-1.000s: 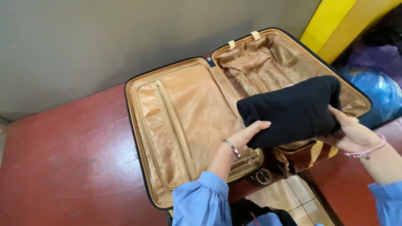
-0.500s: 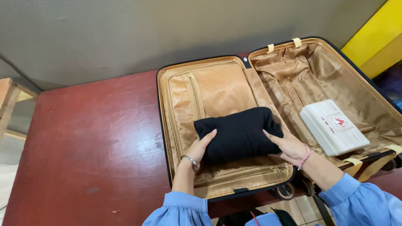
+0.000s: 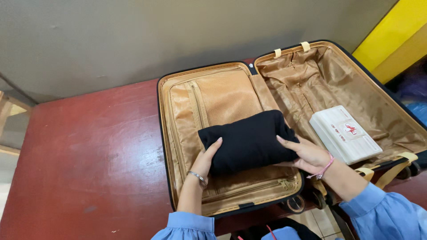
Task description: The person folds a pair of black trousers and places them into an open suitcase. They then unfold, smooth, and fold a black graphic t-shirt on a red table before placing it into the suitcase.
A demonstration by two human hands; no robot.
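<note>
An open suitcase [image 3: 165,133] with tan lining lies flat on a dark red table [image 3: 89,155]. A folded black garment [image 3: 249,140] rests on the zipped mesh divider of the suitcase's left half. My left hand [image 3: 207,160] holds the garment's near left edge, fingers tucked against it. My right hand [image 3: 302,153] presses on its right end, with a pink band at the wrist. Both sleeves are light blue. A flat white box [image 3: 344,133] with a small red mark lies in the right half.
A grey wall [image 3: 133,35] runs behind the table. A yellow panel [image 3: 396,35] stands at the far right, with blue and purple items below it. A wooden piece of furniture [image 3: 9,120] shows at the left edge.
Both hands carried the black garment from over the right half of the suitcase to the left half and set it down on the divider. The white box came into sight.
</note>
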